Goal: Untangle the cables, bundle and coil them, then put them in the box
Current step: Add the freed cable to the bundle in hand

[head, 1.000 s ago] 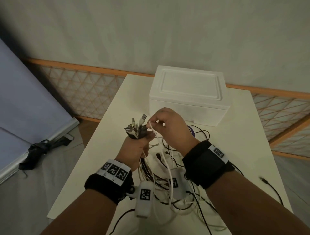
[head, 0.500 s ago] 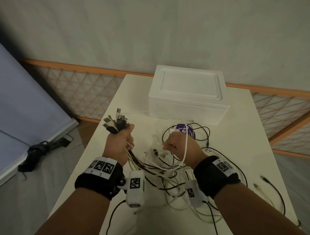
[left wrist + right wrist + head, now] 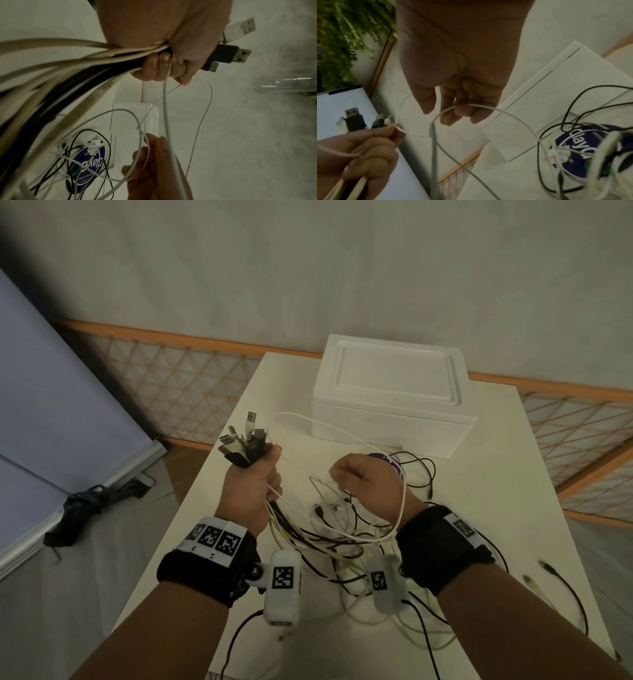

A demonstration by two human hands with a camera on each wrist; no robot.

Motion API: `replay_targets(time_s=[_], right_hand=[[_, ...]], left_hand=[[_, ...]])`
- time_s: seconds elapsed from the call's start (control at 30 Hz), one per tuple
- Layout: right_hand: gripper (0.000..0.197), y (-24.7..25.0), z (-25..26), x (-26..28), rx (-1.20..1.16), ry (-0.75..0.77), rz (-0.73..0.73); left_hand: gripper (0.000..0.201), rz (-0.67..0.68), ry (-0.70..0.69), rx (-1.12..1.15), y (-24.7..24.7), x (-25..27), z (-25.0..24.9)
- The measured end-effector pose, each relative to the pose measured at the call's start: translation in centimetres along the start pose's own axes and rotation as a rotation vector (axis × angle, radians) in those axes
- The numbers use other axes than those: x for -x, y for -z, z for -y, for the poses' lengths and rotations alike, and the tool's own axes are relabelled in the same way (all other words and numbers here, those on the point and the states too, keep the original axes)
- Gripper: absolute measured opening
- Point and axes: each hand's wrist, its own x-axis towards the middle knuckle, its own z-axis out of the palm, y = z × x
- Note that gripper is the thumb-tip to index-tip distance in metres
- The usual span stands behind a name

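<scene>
My left hand [image 3: 255, 486] is raised over the table's left side and grips a bundle of white and black cables [image 3: 102, 59] in its fist. Their USB plugs [image 3: 245, 440] stick up out of it. The bundle trails down into a tangle of cables [image 3: 342, 546] on the table. To the right, my right hand [image 3: 366, 484] has its fingers [image 3: 458, 111] curled around a thin white cable [image 3: 488, 108], which loops back to the left fist. The white foam box [image 3: 394, 395] stands behind, its lid on.
A round purple-blue labelled object [image 3: 388, 460] lies among black cables before the box. Loose cable ends [image 3: 548, 568] lie at the right of the white table [image 3: 513, 501]. The table's left edge is close beside my left arm. A pale board [image 3: 51, 422] leans at the left.
The hands were together at the plugs a second ago; now they are apart. My right hand has drawn the thin white cable down and to the right, and the left fist has shifted left.
</scene>
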Motion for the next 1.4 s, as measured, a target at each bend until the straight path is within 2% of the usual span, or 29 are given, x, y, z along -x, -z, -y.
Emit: replay_targets(time_s=[0.07,0.2,0.27,0.4,0.47,0.6,0.67,0.8,0.87,0.97,1.1,1.23,1.33,1.4], right_hand=[[0.017,-0.1,0.7,-0.3,0.113,0.020,0.040],[0.032,-0.7,1.7,-0.5,0.136,-0.051,0.263],[0.029,-1.1,1.8,-0.6,0.189,-0.049,0.268],[0.007,-1.8,1.6,-1.1,0.218,-0.059,0.103],[0.016,-1.8,1.5,-1.3,0.261,-0.036,0.058],[0.029,-1.0,-0.3,-1.3,0.460,-0.024,0.119],[0.020,-0.4,-1.6,-1.1,0.480,-0.102,0.086],[0.010,1.4,-3.8,-0.9,0.546,-0.282,-0.084],[0.015,2.4,-4.5,-0.6,0.450,-0.336,-0.185],[0.021,3.3,-4.5,-0.6,0.307,-0.337,-0.326],[0.005,4.0,-3.5,-1.3,0.067,-0.265,-0.441],[0.021,5.9,-3.4,-0.5,-0.072,-0.283,-0.575],[0.011,7.1,-4.4,0.5,0.149,-0.246,-0.620],[0.012,7.4,-5.5,1.2,0.323,-0.335,-0.548]], left_hand=[[0.016,0.019,-0.018,-0.007,-0.2,0.3,-0.2],[0.020,0.036,-0.043,-0.014,-0.3,0.7,-0.5],[0.020,0.039,-0.049,-0.014,-0.2,0.9,-0.7],[0.019,0.042,-0.046,-0.013,0.0,1.0,-0.5],[0.020,0.032,-0.043,0.001,0.2,1.0,-0.4],[0.027,-0.032,-0.032,0.156,1.1,0.1,-1.7],[0.031,-0.067,-0.044,0.207,1.9,-0.6,-2.6],[0.036,-0.163,-0.063,0.203,4.1,-1.3,-3.0],[0.038,-0.198,-0.049,0.189,5.5,-1.6,-2.4],[0.031,-0.233,-0.020,0.130,7.3,-2.1,-0.9],[0.029,-0.300,0.057,0.120,9.1,-3.1,0.9],[0.028,-0.367,0.088,0.122,10.7,-3.2,1.8],[0.031,-0.345,0.120,0.028,11.2,-3.1,2.3],[0.036,-0.337,0.120,-0.042,10.7,-2.9,2.3]])
